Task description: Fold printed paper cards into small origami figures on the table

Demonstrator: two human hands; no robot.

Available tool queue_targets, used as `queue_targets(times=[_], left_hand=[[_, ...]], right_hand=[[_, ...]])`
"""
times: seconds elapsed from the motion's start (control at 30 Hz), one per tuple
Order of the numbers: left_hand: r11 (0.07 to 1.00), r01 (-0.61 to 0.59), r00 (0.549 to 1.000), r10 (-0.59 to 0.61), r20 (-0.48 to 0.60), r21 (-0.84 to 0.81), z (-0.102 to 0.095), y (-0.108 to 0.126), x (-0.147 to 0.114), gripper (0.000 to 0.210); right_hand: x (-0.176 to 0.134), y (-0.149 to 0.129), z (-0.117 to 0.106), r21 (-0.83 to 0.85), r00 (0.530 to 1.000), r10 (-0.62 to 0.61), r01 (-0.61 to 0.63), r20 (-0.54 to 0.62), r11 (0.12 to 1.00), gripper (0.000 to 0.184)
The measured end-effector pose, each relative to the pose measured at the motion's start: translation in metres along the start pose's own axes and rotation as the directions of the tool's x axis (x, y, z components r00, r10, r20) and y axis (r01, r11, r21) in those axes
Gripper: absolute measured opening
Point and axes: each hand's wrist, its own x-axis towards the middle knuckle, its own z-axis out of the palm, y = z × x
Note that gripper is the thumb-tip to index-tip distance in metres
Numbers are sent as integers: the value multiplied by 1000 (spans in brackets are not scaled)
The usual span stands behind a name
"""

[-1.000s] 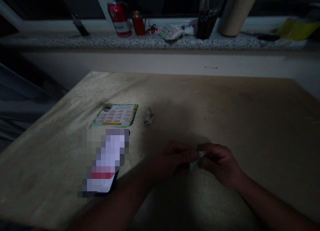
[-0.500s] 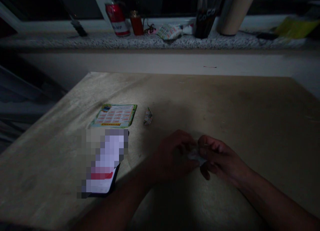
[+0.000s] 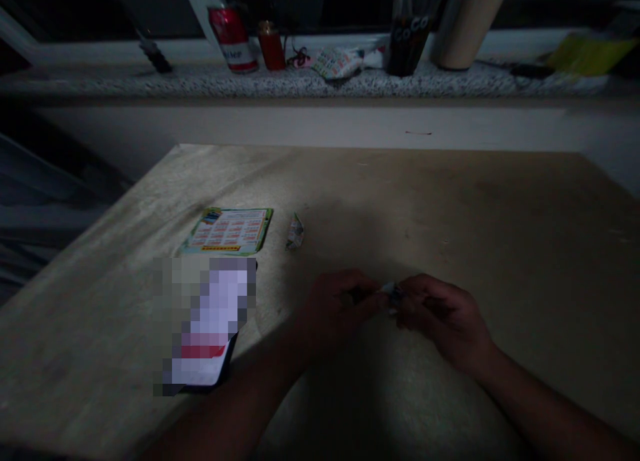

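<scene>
Pinching pale paper piece (image 3: 391, 292) at 4 o'clock from view centre, between nearly closed fingers of left hand (image 3: 345, 306) and right hand (image 3: 447, 314); gathered tighter on right than half a second ago, likely re-gripping mid-handling; at 10 o'clock from hands, folded paper (image 3: 295, 233).

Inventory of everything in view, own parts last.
Table: 1, beige, foreground.
Phone: 1, dark, table's left.
Printed card: 1 or more, white, beyond phone.
Folded paper: 1, patterned, right of card.
Held paper: 1, pale, right of phone.
Sill: 1, speckled grey, behind table.
Can: 1, red, sill.
Bottle: 1, red, right of can.
Crumpled packet: 1, white, right of bottle.
Cup: 1, dark, right of packet.
Tumbler: 1, beige, right of cup.
Yellow item: 1, yellow, right sill.
Smaller items: several, dim, sill.
Window: 1, white frame, behind sill.
Left hand: 1, shadowed, pinching held paper.
Right hand: 1, shadowed, likewise.
</scene>
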Motion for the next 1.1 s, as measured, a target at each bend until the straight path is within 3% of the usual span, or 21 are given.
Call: queue_targets(times=[0.1,0.27,0.57,0.87,1.1], left_hand=[[992,81,996,-77,44,-99,1,-1,-1,20],[963,150,985,-125,119,-223,0,0,-1,18],[917,235,970,-202,134,-323,3,0,0,20],[894,336,941,-305,146,-298,0,6,2,28],[860,375,926,-333,177,-347,-1,6,3,32]], right_hand=[[0,-2,0,-147,998,-57,54,-18,988,15],[2,-9,0,-210,996,-85,77,-27,975,17],[6,-12,2,-164,999,-27,21,-32,986,17],[6,-13,0,-91,998,66,-68,-18,994,17],[5,-12,-1,-85,998,57,-57,1,995,21]])
